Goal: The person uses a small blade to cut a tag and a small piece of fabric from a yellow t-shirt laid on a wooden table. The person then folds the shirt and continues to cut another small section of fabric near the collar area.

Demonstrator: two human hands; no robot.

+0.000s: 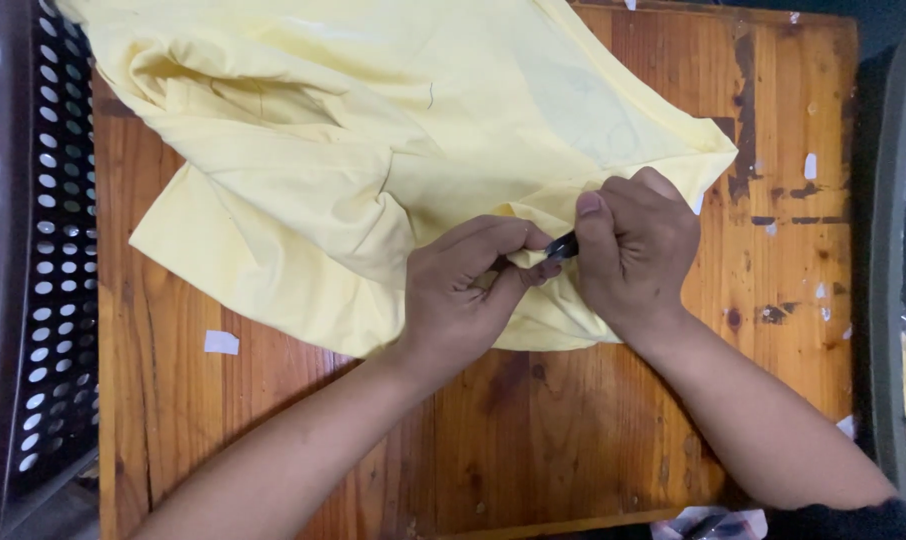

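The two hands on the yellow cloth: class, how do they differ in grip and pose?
1. The left hand pinches a fold of the yellow cloth between thumb and fingers; the right hand is closed in a fist around a small dark tool.
2. The left hand holds only cloth; the right hand points the tool's tip at that fold.
Both are bare and rest over the wooden table.

One pale yellow garment [373, 150] across the upper frame; two hands, the left hand [463, 290] and right hand [638, 250], at centre; one small dark tool [563, 246] between them; one wooden bench [573, 430]; two perforated crates, left crate [43, 250] and right crate [903, 250]
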